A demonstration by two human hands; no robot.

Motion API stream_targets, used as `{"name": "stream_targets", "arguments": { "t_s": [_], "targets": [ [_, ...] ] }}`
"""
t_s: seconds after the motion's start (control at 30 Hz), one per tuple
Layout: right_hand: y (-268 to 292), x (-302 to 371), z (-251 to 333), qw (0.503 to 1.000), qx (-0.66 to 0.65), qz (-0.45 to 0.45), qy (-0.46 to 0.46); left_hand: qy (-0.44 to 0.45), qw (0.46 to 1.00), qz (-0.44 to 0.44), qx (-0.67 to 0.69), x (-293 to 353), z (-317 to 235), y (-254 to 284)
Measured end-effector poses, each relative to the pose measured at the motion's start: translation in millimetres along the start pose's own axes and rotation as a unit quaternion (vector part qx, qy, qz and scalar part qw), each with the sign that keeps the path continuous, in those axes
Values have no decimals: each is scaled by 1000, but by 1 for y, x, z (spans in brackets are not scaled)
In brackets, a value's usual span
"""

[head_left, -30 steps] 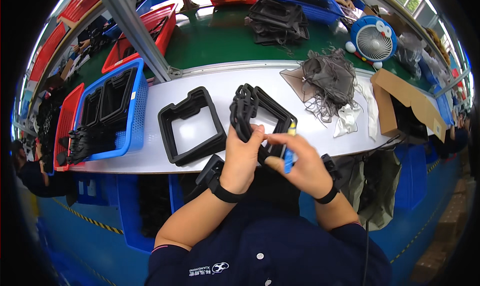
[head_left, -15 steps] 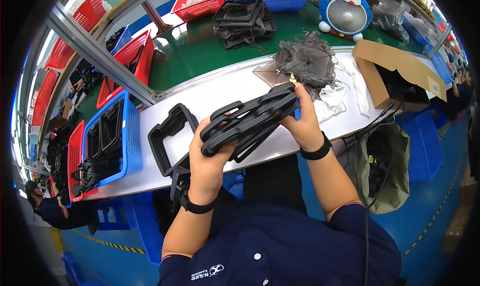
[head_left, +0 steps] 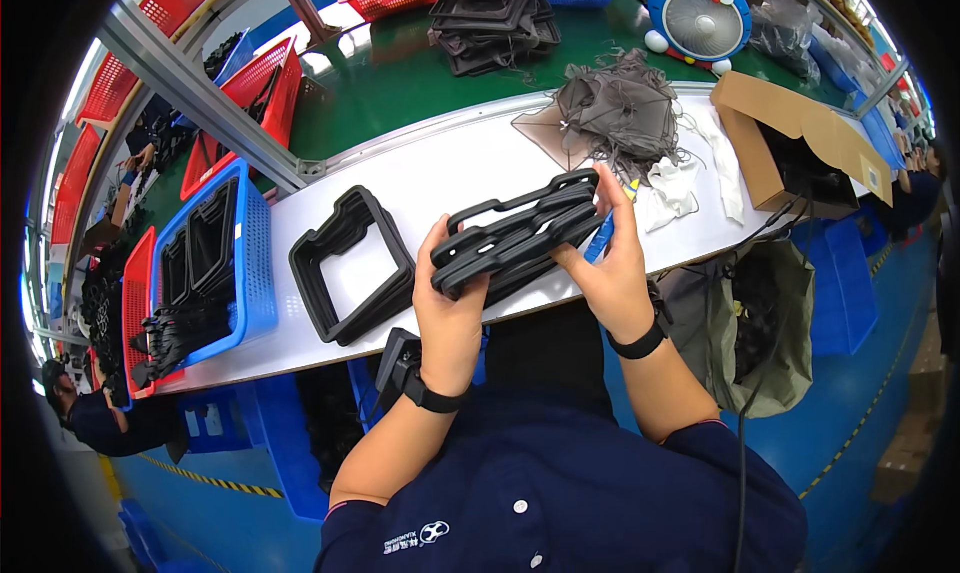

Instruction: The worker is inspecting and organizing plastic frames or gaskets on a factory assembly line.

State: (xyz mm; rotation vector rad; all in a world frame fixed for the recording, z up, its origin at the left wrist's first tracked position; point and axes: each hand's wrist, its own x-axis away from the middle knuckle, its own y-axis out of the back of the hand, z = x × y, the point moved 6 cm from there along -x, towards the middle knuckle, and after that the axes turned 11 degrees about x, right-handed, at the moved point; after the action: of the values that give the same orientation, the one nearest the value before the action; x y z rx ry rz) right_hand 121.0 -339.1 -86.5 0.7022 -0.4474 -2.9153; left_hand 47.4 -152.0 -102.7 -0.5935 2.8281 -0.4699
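A stack of several black plastic frames (head_left: pixel 530 225) is held tilted above the front edge of the white table. My left hand (head_left: pixel 452 291) closes round the stack's left end, and my right hand (head_left: pixel 612 263) grips its right end. Against my right palm lies a slim blue tool with a yellow tip (head_left: pixel 601 239); its kind is not clear. To the left of my hands, more black frames (head_left: pixel 352 265) lie stacked on the white table (head_left: pixel 440 178). A heap of dark grey mesh pieces (head_left: pixel 622 113) sits beyond my right hand, beside white cloth gloves (head_left: pixel 672 195).
At the left, a blue basket (head_left: pixel 258 263) holds black frames, with red baskets (head_left: pixel 135 303) near it. An open cardboard box (head_left: pixel 750 163) stands right, above a fabric sack (head_left: pixel 790 373). Dark frames (head_left: pixel 495 23) and a blue fan (head_left: pixel 700 18) are on the green surface. Another person (head_left: pixel 110 418) is far left.
The held stack has shifted slightly right and turned, showing more of its upper frame's opening. My left hand has moved right, uncovering more of the frames lying on the table.
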Motion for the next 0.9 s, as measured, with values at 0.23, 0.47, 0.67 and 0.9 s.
{"name": "stream_targets", "arguments": {
  "t_s": [0.23, 0.47, 0.67, 0.9],
  "targets": [
    [11, -11, 40, 926, 278, -57, 248, -10, 999, -2, -37, -4, 1, 7],
    [27, -2, 32, 927, 254, -123, 247, 21, 999, -30, 23, -5, 3, -1],
    [23, 5, 21, 989, 96, -79, 77, -3, 999, 6, -37, -6, 3, 1],
    [9, 4, -12, 995, -1, -102, 12, -37, 998, 31, -44, -9, 1, -3]
  ]
}}
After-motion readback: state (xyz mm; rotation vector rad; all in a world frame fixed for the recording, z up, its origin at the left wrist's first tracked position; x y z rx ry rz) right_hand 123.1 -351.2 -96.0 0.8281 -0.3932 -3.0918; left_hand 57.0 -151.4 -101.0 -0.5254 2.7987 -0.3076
